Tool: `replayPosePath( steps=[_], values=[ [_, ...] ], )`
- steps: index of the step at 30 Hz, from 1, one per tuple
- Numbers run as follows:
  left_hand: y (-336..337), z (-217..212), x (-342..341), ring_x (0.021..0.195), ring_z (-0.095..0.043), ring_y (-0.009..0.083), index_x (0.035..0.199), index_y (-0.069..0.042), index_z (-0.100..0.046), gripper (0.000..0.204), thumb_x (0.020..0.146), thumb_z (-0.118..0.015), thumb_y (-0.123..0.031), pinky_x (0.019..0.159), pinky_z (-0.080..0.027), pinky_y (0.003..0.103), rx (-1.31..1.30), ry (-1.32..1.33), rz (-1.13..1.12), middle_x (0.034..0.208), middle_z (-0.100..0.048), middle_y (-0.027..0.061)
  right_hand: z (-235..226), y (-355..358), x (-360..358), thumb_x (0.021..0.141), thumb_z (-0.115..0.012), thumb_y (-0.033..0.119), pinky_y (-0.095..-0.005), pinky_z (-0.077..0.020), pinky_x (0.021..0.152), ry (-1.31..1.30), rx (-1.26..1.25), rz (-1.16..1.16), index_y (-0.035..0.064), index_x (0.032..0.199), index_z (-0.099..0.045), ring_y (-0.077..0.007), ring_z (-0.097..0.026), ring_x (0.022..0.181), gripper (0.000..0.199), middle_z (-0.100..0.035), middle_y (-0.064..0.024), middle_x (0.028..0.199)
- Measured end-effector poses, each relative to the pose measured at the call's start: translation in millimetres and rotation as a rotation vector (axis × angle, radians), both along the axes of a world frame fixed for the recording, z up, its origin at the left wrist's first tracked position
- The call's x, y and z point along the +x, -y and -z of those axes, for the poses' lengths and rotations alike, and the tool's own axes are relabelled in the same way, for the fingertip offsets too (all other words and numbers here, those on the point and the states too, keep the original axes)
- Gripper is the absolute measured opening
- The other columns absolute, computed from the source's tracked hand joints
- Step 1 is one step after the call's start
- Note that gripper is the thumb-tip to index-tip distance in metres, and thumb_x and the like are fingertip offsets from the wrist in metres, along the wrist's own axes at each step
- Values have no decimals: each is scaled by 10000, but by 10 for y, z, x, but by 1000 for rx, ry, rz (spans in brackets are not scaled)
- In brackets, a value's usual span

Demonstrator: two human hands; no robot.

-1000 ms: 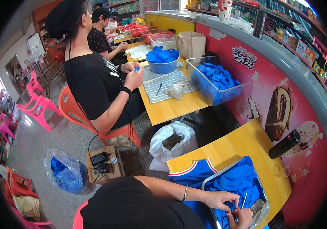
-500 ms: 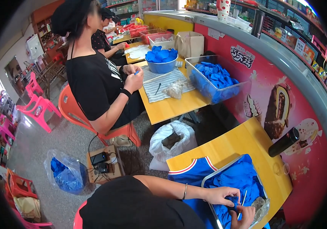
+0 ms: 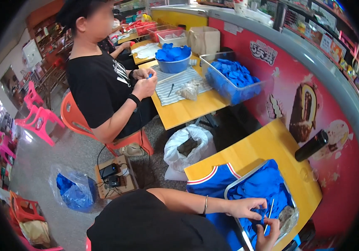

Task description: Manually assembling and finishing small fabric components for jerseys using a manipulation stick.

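Observation:
My left hand [image 3: 250,208] is closed in a pinch on a small blue cloth piece [image 3: 263,215] above a silver-rimmed tray [image 3: 245,178]. Facing it, my right hand [image 3: 269,234] has its fingers bent round a thin pale rod [image 3: 271,208] that slants up past the cloth. The fingertips of both hands nearly meet there. Many flat blue cloth pieces [image 3: 260,184] fill the tray. A clear plastic bag with brownish contents [image 3: 288,218] lies at its right side. Under the tray's left edge spreads a blue garment with red and white trim [image 3: 209,186].
A black flask [image 3: 312,145] stands on my yellow table [image 3: 246,144]. Ahead, a co-worker [image 3: 100,83] handles a blue piece at another table, beside a blue-filled tub [image 3: 173,65] and clear bin [image 3: 234,94]. On the floor are a white sack [image 3: 175,152], cardboard box [image 3: 131,171] and blue-filled bag [image 3: 77,194].
The view has shifted slightly. My left fingers have spread a little from the blue piece, and my right hand has moved slightly with the rod. The co-worker's head has turned toward me.

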State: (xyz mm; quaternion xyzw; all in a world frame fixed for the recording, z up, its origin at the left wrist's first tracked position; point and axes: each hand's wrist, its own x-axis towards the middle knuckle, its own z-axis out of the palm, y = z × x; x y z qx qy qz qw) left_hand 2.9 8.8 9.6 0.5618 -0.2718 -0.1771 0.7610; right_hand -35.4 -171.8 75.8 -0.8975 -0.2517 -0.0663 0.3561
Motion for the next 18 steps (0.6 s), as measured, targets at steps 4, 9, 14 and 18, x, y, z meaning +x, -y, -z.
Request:
replayPosePath(
  steps=[4,9,14,18],
  values=[
    [-46,-30,16,901,-496,87,979,-71,-455,282,817,-675,-140,741,-441,232,-3,-176,-123,958,-523,38,-10,-20,133,607,-729,76,-395,-368,682,149,-68,16,39,703,-567,-285,-496,694,192,-522,-92,653],
    [-80,-15,31,1009,-581,190,1055,-89,-443,243,868,-598,-96,805,-496,283,-327,-545,-77,1187,-554,174,-134,-128,223,653,-720,86,-356,-383,691,157,-77,41,56,761,-602,-249,-518,746,163,-558,-71,729],
    [77,5,-122,1054,-567,221,1046,-117,-515,180,879,-572,-78,876,-473,339,-411,-589,-41,1251,-508,175,-90,-69,69,626,-735,67,-339,-391,718,108,31,184,71,762,-608,-223,-535,768,186,-588,-37,740],
    [77,70,-185,1025,-572,165,1016,-134,-530,177,874,-568,-35,832,-493,289,-486,-595,-51,1217,-541,136,-76,-79,11,609,-750,124,-347,-387,749,180,-34,176,90,728,-600,-200,-537,776,194,-588,-9,727]
  ],
)
